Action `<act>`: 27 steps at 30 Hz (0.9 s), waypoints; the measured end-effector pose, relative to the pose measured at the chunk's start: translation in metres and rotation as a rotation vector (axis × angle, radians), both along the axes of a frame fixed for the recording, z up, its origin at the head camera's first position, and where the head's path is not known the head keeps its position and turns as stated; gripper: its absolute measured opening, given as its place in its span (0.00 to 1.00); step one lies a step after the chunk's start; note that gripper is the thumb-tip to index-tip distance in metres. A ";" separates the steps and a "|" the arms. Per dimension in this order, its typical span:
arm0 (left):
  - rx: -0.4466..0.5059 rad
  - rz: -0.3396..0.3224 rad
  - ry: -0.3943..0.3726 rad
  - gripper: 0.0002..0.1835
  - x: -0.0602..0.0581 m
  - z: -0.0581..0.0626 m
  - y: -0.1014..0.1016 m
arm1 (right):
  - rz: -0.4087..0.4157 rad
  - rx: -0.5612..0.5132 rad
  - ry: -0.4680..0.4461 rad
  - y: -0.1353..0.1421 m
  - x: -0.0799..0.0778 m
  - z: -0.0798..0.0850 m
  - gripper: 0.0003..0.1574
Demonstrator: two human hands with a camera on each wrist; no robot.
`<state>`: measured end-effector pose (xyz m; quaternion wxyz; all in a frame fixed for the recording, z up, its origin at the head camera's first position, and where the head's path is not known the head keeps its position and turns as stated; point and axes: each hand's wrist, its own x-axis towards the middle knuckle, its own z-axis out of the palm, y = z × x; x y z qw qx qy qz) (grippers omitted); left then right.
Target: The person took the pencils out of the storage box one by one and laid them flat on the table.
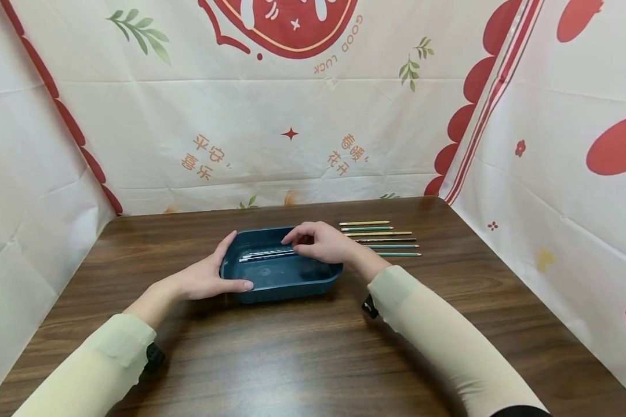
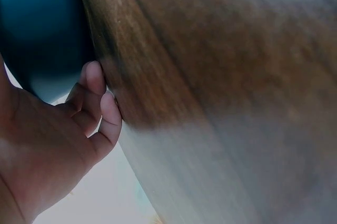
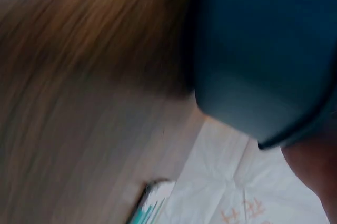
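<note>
A dark blue rectangular tray (image 1: 284, 289) stands on the table in the head view. My left hand (image 1: 206, 278) holds its left end, with the thumb along the near rim and a finger at the far left corner. In the left wrist view, that hand's lower fingers (image 2: 105, 113) bend beside the tray (image 2: 42, 29). Over the tray's right part hovers my right hand (image 1: 326, 242), its fingers loosely bent and nothing visible between them. Thin pale lines run along the tray floor; whether they are a slim stick or reflections, I cannot tell.
Several pencils (image 1: 396, 246) lie side by side to the right of the tray, some partly hidden by the right hand. The brown wooden table (image 1: 271, 359) meets a printed cloth (image 1: 287, 104) at the back and sides.
</note>
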<state>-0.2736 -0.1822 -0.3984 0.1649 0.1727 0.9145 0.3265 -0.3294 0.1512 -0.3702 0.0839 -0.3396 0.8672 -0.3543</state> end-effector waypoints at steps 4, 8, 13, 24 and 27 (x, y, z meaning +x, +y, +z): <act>0.010 -0.003 0.003 0.72 0.000 0.000 -0.001 | 0.004 0.035 0.006 -0.014 -0.002 -0.003 0.16; 0.014 -0.002 -0.007 0.72 0.000 0.001 -0.002 | 0.020 0.047 -0.006 -0.024 -0.005 -0.007 0.16; 0.016 -0.002 -0.014 0.72 -0.001 0.001 0.000 | 0.016 0.059 -0.041 -0.024 -0.010 -0.013 0.17; 0.035 0.005 -0.010 0.71 0.000 -0.002 -0.003 | 0.071 0.209 -0.084 -0.029 -0.011 -0.015 0.23; 0.035 0.001 -0.011 0.71 0.001 -0.003 -0.002 | 0.070 0.242 -0.092 -0.031 -0.010 -0.015 0.24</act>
